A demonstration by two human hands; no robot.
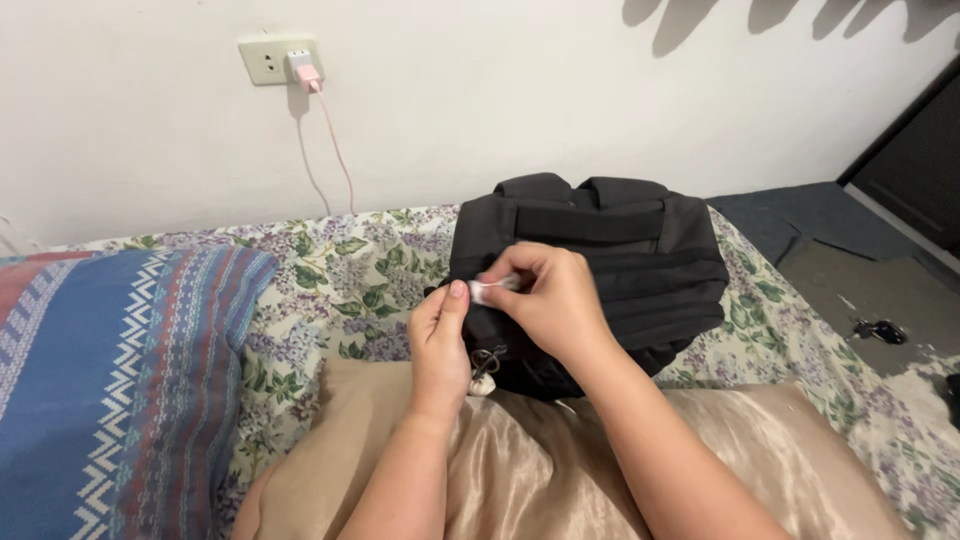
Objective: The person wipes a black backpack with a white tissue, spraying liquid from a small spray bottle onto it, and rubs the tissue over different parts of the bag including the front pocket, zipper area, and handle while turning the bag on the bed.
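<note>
At the centre of the frame, both the left hand (440, 345) and right hand (550, 300) pinched a small white item (482, 291) against the black backpack (600, 270), where a loosened pinch could have dropped it onto the floral bedsheet (340, 280).

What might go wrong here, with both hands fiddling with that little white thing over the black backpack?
The small white item is pinched only between the fingertips of the left hand and right hand, so it could slip and drop behind the backpack or into the folds of the satin pillow. The backpack lies on a soft floral sheet and might shift if pressed. The hands could also snag the zipper pull dangling below.
</note>
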